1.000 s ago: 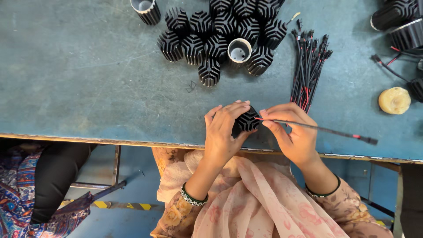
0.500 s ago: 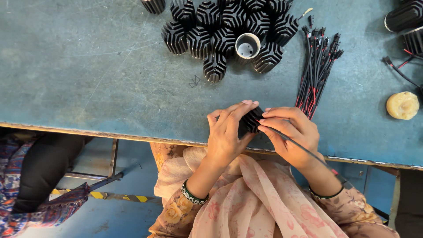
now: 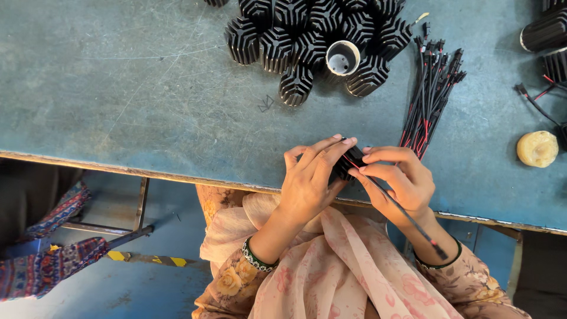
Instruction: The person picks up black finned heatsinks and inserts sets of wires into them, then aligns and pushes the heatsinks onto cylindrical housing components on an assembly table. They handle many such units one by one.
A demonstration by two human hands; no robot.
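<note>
Since a moment ago the wire (image 3: 407,215) has swung down toward her lap, trailing from the right hand (image 3: 398,180). Both hands, left hand (image 3: 310,177) too, are clamped on the finned black part (image 3: 348,162) at the table (image 3: 118,106) edge. It looks rigid and light, best held by its ribs; the wire is limp.

A cluster of black finned heat sinks (image 3: 319,41) sits far back on the blue bench (image 3: 118,88). Right of the cluster lies a bundle of black-and-red wires (image 3: 431,94); farther right, a round yellowish lump (image 3: 537,148).
</note>
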